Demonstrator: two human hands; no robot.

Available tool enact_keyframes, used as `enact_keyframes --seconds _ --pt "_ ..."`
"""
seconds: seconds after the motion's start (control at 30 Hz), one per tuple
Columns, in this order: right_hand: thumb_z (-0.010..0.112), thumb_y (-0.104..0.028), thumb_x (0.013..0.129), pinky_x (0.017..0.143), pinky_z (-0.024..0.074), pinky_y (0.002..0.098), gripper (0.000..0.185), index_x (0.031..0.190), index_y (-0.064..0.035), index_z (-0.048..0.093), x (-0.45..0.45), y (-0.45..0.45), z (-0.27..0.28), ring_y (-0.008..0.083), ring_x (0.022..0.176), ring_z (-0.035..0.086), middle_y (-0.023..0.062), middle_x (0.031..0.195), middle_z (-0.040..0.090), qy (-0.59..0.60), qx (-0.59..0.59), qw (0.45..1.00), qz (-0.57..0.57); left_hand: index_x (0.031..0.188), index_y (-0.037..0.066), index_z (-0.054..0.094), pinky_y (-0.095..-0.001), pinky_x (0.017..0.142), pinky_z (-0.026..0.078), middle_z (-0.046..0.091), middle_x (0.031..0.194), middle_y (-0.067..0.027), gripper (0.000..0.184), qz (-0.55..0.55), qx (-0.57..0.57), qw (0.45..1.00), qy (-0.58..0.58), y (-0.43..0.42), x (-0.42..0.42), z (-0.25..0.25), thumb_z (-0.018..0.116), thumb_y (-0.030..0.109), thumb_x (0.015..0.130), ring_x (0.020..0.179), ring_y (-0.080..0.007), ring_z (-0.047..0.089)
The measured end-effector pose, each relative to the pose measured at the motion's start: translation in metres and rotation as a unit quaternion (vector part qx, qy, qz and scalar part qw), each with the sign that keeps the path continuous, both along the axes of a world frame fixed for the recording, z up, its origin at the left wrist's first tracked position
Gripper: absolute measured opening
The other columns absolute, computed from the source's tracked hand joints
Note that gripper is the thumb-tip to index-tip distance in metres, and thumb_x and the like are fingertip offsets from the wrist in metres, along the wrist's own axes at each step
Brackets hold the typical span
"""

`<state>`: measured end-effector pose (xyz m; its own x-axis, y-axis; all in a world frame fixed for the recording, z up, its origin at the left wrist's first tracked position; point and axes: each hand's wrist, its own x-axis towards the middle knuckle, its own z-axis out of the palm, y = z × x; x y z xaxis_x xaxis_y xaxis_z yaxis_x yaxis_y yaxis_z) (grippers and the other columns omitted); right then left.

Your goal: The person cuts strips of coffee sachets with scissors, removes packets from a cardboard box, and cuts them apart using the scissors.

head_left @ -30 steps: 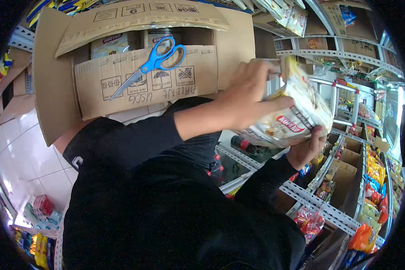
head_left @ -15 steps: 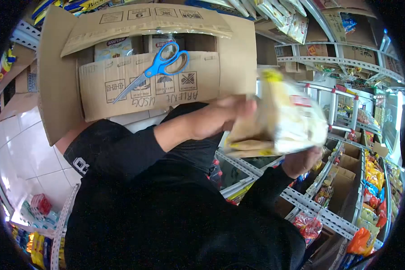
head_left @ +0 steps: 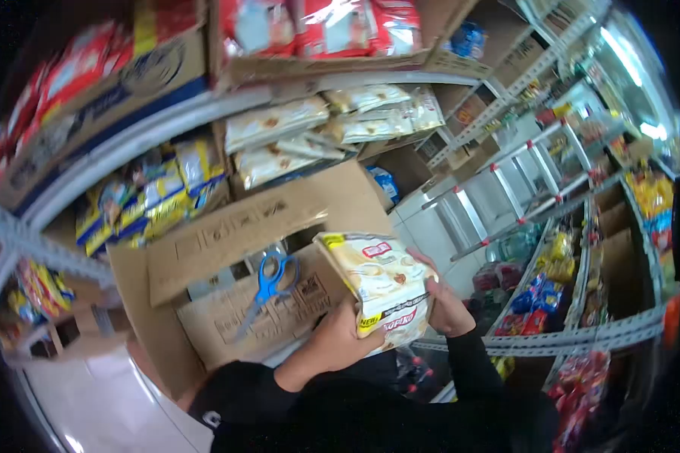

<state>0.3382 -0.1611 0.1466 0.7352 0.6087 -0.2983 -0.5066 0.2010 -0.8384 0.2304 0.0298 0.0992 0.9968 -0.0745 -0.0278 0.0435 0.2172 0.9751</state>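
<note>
A cream and white Kopiko bag [head_left: 391,272] is held between my two hands, in front of my chest, with its printed front facing up. My left hand [head_left: 334,341] grips its lower left side, fingers partly hidden by the bag. Along the right edge, my right hand [head_left: 447,306] is closed on the same bag. Left of the bag, blue-handled scissors [head_left: 269,285] lie on a flap of an opened cardboard box [head_left: 153,341]. Packs inside the box show only in part between its flaps.
Shelves beyond the box carry cream packs [head_left: 276,124], red packs [head_left: 332,26] and yellow-blue packs [head_left: 155,192]. A metal ladder [head_left: 510,181] leans at the right. Racks with colourful bags [head_left: 548,291] line the right side; white floor tiles [head_left: 106,404] show lower left.
The view has tilted up towards the shelves. The bag, blurred before, has turned so its printed front shows, and both hands now hold its sides.
</note>
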Motion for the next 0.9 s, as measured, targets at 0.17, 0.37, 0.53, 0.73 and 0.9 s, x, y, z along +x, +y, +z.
enact_keyframes --seconds 0.17,0.37,0.53,0.73,0.9 --pt "0.058 -0.009 0.089 0.091 0.0473 0.0304 0.039 0.127 -0.0031 0.048 0.012 0.008 -0.001 0.0166 0.107 0.056 0.0104 0.12 0.055 -0.018 -0.018 0.998 -0.05 0.122 -0.005 0.04 -0.039 0.086 0.047 0.052 0.115 -0.0199 0.061 0.116 0.085 0.986 -0.085 0.004 0.013 0.002 0.074 0.016 0.075 0.102 -0.029 0.057" --pt "0.057 -0.005 0.087 0.091 0.0503 0.0346 0.046 0.131 -0.0056 0.044 0.077 -0.019 -0.004 0.0196 0.105 0.059 0.0113 0.121 0.055 -0.156 0.002 0.973 -0.172 0.111 0.004 0.044 -0.026 0.077 0.043 0.047 0.112 -0.0095 0.044 0.278 0.093 0.945 -0.147 0.029 0.012 -0.01 0.068 -0.002 0.075 0.091 -0.0148 0.051" --pt "0.043 -0.007 0.096 0.095 0.0475 0.0458 0.042 0.137 -0.0093 0.033 0.209 -0.054 -0.027 0.0292 0.117 0.052 0.017 0.132 0.045 -0.259 0.098 0.889 -0.365 0.088 0.002 0.054 -0.0328 0.073 0.043 0.056 0.09 -0.0127 0.019 0.353 0.286 0.871 -0.188 0.061 -0.009 -0.007 0.068 0.001 0.076 0.081 -0.0245 0.053" --pt "0.053 -0.007 0.092 0.091 0.0486 0.0396 0.045 0.134 -0.0115 0.037 0.444 -0.047 -0.103 0.0249 0.109 0.054 0.015 0.124 0.05 -0.295 0.121 0.84 -0.44 0.087 0.003 0.057 -0.0392 0.079 0.04 0.057 0.091 -0.0128 0.017 0.335 0.458 0.815 -0.12 0.075 -0.03 -0.001 0.068 0.004 0.074 0.088 -0.03 0.051" --pt "0.054 -0.011 0.09 0.081 0.0496 0.0396 0.035 0.123 -0.0059 0.045 0.47 0.055 -0.117 0.0255 0.095 0.058 0.0134 0.109 0.056 -0.153 0.023 0.869 -0.47 0.087 0.004 0.058 -0.0403 0.082 0.039 0.055 0.095 -0.0129 0.017 0.358 0.484 0.795 -0.071 0.077 -0.046 -0.017 0.068 0.004 0.073 0.091 -0.0303 0.05"
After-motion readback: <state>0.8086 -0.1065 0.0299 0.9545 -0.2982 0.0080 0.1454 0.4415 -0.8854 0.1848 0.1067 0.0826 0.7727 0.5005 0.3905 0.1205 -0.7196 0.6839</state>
